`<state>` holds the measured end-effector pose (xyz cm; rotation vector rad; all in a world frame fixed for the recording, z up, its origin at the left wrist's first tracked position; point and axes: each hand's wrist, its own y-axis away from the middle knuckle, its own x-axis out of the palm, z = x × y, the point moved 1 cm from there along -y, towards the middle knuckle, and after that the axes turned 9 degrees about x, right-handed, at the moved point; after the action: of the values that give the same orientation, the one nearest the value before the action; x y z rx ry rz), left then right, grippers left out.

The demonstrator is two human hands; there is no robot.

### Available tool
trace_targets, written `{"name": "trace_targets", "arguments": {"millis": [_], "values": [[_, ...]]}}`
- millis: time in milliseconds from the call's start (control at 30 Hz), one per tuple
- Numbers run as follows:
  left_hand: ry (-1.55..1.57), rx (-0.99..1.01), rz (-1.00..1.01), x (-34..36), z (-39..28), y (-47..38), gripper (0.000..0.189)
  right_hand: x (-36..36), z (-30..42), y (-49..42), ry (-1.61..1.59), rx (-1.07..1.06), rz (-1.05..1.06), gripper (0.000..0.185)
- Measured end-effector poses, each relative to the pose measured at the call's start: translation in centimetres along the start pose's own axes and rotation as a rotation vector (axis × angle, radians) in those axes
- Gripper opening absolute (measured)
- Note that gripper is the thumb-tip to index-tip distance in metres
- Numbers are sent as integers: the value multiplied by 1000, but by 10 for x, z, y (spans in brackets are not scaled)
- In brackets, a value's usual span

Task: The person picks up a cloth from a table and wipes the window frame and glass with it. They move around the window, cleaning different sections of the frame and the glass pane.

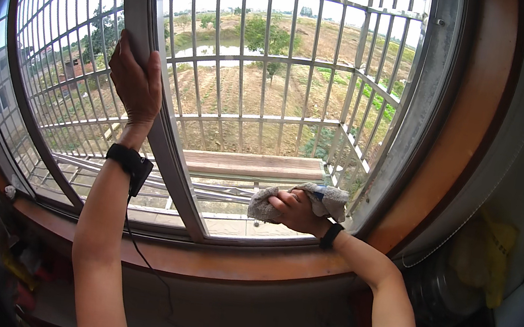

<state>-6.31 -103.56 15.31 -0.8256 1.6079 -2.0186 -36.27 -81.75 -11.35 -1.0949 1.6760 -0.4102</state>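
My left hand (pixel 136 82) rests around the upright edge of a dark sliding window sash (pixel 164 150), fingers on its far side and thumb on the near side. A black strap with a small device and a cable is on that wrist. Lower right, my right hand (pixel 298 210) grips a crumpled grey cloth (pixel 334 202), whose folds stick out on both sides of the fist. This hand is at the open part of the window, above the sill's outer edge, and wears a black wristband.
A metal window grille (pixel 266 57) stands outside, with wooden boards (pixel 252 163) lying at its base. An orange-brown wooden sill (pixel 210 258) runs below the window. A beaded cord (pixel 469 233) hangs at the right, near a yellow bag (pixel 497 259). A cable (pixel 149 265) trails from my left wrist.
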Motion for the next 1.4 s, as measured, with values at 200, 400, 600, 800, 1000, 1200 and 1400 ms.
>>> {"name": "trace_targets", "arguments": {"millis": [200,400,600,800,1000,1200,1400], "values": [[18,-47,47,-1,2,0,67,26,21,51,-264,-86,34,18],[-18,-63,52,-1,-4,-3,68,-75,-3,25,-282,35,243,12],[42,-133,66,-2,-2,-6,69,-223,-108,-87,-120,574,-236,41],[93,-150,41,-1,-2,-7,68,-316,-228,-178,-53,612,-770,45],[86,-135,56,-4,-4,-8,67,-361,-320,-256,395,762,-864,51],[50,-115,52,-6,-6,-6,68,-339,-343,-319,550,1191,-562,58],[13,-61,17,-6,-7,-4,68,-299,-292,-386,644,376,-917,43]]}}
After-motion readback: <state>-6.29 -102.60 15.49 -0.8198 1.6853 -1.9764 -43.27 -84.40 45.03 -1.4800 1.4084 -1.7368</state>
